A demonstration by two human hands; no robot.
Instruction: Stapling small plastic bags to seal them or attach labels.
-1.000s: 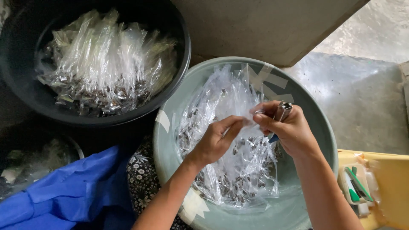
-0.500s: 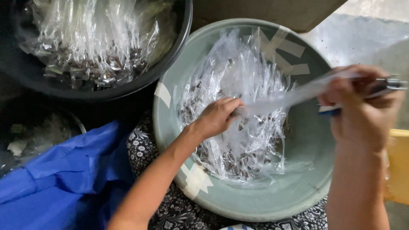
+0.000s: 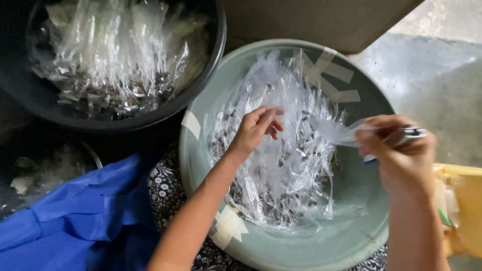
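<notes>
A grey-green round basin, patched with strips of tape, holds a heap of clear plastic packets with small dark and silvery pieces inside. My left hand hovers over the heap with loosely curled fingers and nothing in it. Over the basin's right rim, my right hand is closed on one clear packet, pinched at its end, and on a small metal tool with a blue part.
A black tub at the upper left holds more clear packets. A blue cloth lies at the lower left over patterned fabric. A yellow container stands at the right edge. Bare concrete floor shows at the upper right.
My right hand has pulled one packet out of the heap and away to the right. My left hand let go of it and stays over the heap.
</notes>
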